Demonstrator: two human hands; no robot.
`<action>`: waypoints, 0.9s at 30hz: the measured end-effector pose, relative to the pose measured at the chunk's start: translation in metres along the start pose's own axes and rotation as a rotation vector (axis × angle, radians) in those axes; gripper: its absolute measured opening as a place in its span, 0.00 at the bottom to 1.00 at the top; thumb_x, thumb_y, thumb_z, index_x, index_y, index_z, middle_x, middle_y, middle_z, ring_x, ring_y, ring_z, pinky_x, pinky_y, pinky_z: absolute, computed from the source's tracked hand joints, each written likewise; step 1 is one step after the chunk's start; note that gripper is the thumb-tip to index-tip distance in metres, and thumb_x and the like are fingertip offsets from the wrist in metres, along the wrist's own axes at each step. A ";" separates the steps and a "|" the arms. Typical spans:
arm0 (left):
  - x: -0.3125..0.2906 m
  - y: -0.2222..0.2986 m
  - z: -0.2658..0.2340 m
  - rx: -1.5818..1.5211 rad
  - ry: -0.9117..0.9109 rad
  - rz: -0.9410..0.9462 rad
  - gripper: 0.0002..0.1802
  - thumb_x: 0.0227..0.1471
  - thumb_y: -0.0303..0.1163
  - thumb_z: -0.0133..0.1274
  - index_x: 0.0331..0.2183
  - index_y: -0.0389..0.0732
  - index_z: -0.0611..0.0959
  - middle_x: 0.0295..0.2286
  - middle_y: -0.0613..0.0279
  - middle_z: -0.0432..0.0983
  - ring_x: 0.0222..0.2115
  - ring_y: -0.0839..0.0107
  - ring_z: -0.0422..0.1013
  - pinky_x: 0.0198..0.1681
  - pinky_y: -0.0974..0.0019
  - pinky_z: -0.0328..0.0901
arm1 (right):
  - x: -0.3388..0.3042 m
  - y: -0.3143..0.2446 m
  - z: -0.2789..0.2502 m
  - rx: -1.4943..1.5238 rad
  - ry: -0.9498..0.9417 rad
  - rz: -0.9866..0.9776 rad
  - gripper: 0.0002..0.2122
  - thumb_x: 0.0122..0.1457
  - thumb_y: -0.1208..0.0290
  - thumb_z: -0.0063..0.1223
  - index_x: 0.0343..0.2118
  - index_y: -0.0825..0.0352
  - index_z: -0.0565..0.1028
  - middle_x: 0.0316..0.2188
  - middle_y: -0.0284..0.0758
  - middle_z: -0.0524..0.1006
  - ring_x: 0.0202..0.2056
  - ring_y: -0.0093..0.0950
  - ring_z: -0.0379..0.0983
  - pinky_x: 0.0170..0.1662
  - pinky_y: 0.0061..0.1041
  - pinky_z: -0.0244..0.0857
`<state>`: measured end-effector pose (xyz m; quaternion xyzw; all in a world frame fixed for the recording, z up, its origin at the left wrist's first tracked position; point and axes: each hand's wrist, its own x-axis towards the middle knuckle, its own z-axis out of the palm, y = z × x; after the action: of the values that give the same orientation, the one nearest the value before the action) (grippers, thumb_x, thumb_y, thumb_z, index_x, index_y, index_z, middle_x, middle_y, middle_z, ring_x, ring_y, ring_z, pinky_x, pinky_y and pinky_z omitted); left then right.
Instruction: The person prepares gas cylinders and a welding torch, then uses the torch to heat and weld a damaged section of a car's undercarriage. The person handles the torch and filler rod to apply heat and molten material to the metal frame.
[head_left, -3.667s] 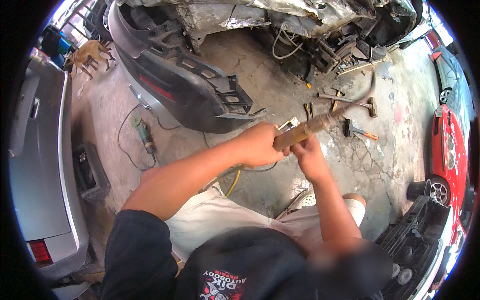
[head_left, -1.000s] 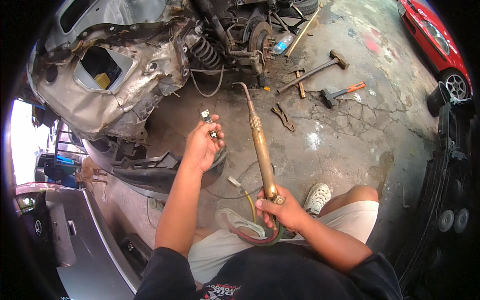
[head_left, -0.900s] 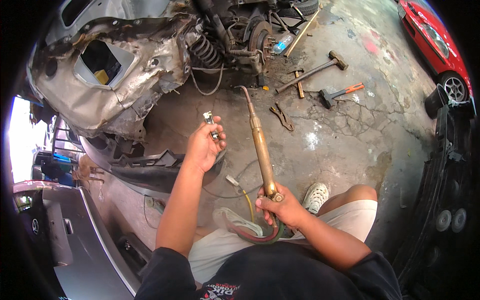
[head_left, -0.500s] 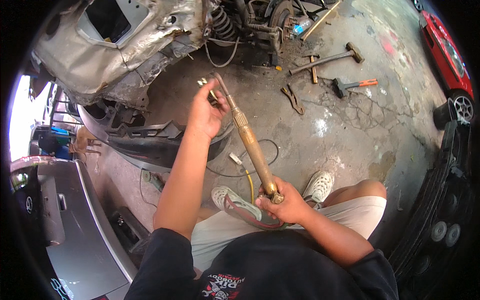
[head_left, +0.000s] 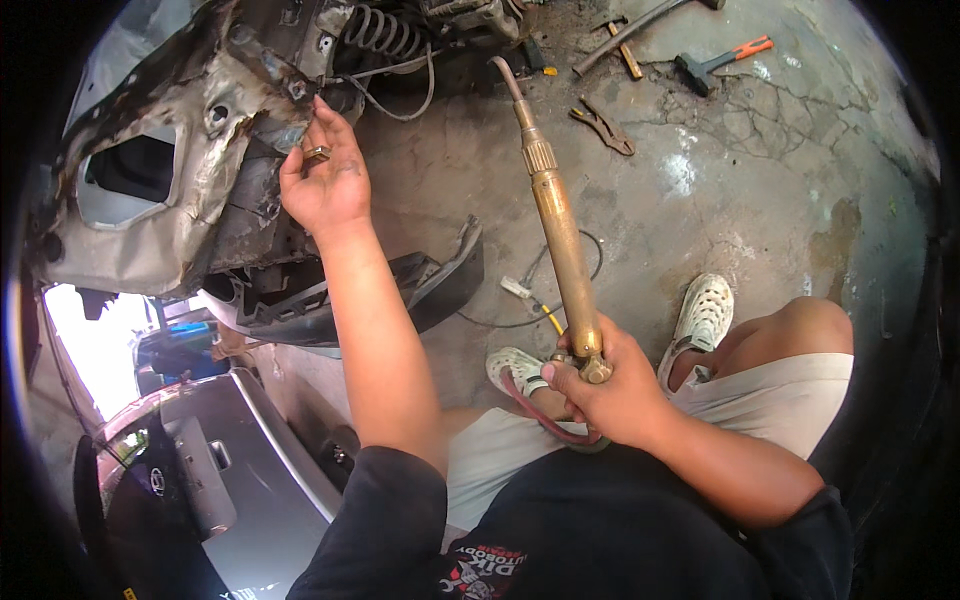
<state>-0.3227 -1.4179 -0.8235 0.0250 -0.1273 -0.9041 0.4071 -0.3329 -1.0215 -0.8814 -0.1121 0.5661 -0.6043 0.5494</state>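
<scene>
My right hand (head_left: pixel 615 385) is wrapped round the valve end of a brass gas torch (head_left: pixel 565 235). The torch leans up and away from me, its bent tip (head_left: pixel 507 75) pointing over the floor with no flame visible. A reddish hose (head_left: pixel 540 408) hangs below that hand. At the crumpled car body panel (head_left: pixel 215 190) on the left, my left hand (head_left: pixel 335 185) is raised palm up with bent fingers. A small brass-coloured piece (head_left: pixel 317 153) sits between its thumb and fingers; its kind is not clear. The fingertips are right by the panel's torn edge; contact cannot be made out.
A coil spring (head_left: pixel 385 32) shows beyond the panel. Pliers (head_left: pixel 605 130), an orange-handled hammer (head_left: pixel 725 65) and another hammer (head_left: pixel 627 50) lie on the concrete. A dark bumper (head_left: pixel 430 290) lies beneath the panel. A grey car tailgate (head_left: pixel 250 480) stands at lower left. A cable connector (head_left: pixel 516 287) lies near my feet.
My left hand has moved away from the torch tip, leftward to the damaged panel, with the small piece. The view has shifted; my right hand still grips the torch.
</scene>
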 end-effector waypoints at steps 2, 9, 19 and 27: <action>0.004 0.002 -0.002 0.118 0.047 0.042 0.21 0.61 0.25 0.46 0.54 0.26 0.73 0.54 0.42 0.76 0.58 0.45 0.71 0.58 0.46 0.71 | -0.003 -0.004 -0.002 -0.042 0.017 -0.055 0.17 0.59 0.71 0.68 0.46 0.68 0.72 0.30 0.34 0.76 0.33 0.26 0.74 0.41 0.30 0.71; 0.014 0.010 -0.021 0.274 0.164 0.055 0.08 0.69 0.31 0.52 0.38 0.36 0.78 0.33 0.60 0.79 0.40 0.66 0.78 0.35 0.65 0.70 | -0.004 -0.007 -0.009 -0.033 -0.031 -0.055 0.17 0.59 0.71 0.69 0.46 0.68 0.73 0.32 0.35 0.77 0.36 0.26 0.75 0.44 0.30 0.71; -0.004 0.011 -0.010 0.753 0.245 0.081 0.08 0.67 0.35 0.57 0.40 0.42 0.79 0.27 0.71 0.72 0.24 0.80 0.66 0.24 0.73 0.57 | 0.007 0.000 -0.006 0.015 -0.060 0.098 0.16 0.63 0.72 0.67 0.46 0.66 0.69 0.25 0.29 0.75 0.19 0.16 0.71 0.22 0.21 0.65; -0.104 0.007 -0.012 0.849 0.410 -0.117 0.13 0.67 0.39 0.50 0.46 0.42 0.80 0.31 0.66 0.74 0.23 0.78 0.65 0.23 0.74 0.57 | 0.012 0.028 0.004 -0.408 -0.154 -0.009 0.13 0.61 0.72 0.69 0.41 0.65 0.73 0.27 0.29 0.75 0.26 0.18 0.71 0.30 0.24 0.68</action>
<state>-0.2458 -1.3476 -0.8398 0.3742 -0.4010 -0.7700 0.3261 -0.3196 -1.0262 -0.9085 -0.2693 0.6324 -0.4695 0.5542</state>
